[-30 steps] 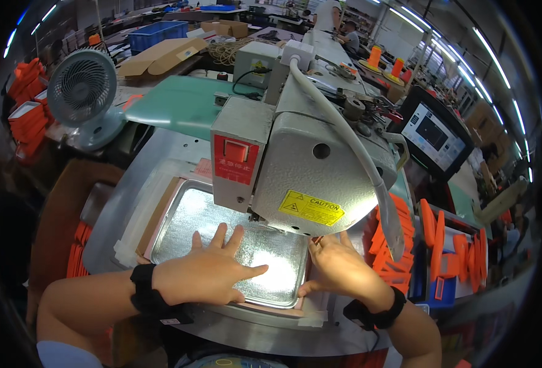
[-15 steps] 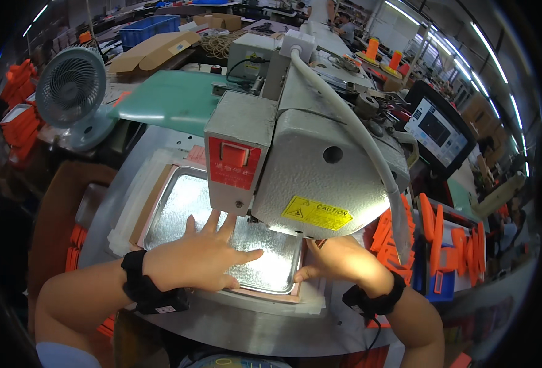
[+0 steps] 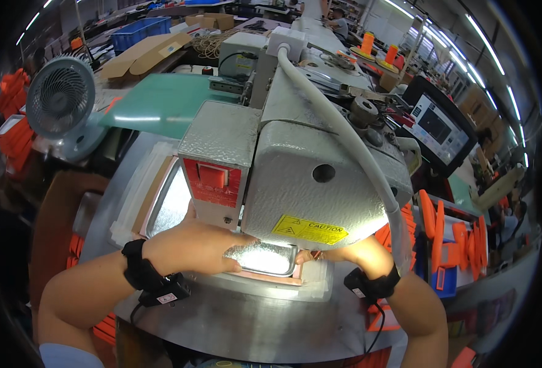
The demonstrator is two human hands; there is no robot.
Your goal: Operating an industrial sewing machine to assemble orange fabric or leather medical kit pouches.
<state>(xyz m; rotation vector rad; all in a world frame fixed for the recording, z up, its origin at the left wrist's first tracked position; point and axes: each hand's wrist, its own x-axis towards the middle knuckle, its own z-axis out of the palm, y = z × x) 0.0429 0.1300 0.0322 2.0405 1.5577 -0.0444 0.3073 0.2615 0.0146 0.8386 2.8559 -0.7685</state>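
A shallow silver metal plate with rounded corners and a raised rim (image 3: 265, 265) lies inside a taped, pale frame on the steel worktable (image 3: 246, 319). The grey head of an industrial sewing machine (image 3: 295, 184) overhangs it and hides its middle. Over the plate's left half, my left hand (image 3: 188, 248) is open and palm down, thumb apart near the front rim, other fingertips mostly hidden behind the machine's switch box (image 3: 216, 165). My right hand (image 3: 351, 254) is curled at the plate's right rim, around a small reddish-dark thing I cannot make out. Its fingers are partly hidden by the machine head.
A grey fan (image 3: 61, 98) stands at the left by stacked orange pieces. On the right are a control screen (image 3: 437, 122) and a blue bin (image 3: 444, 282) with orange parts. A green sheet (image 3: 166, 104) lies behind the switch box. Black wrist straps with cables circle both wrists.
Both hands are farther under the machine head, and the left fingertips are now hidden. The machine head appears lower and more to the left, covering more of the plate; the view has shifted.
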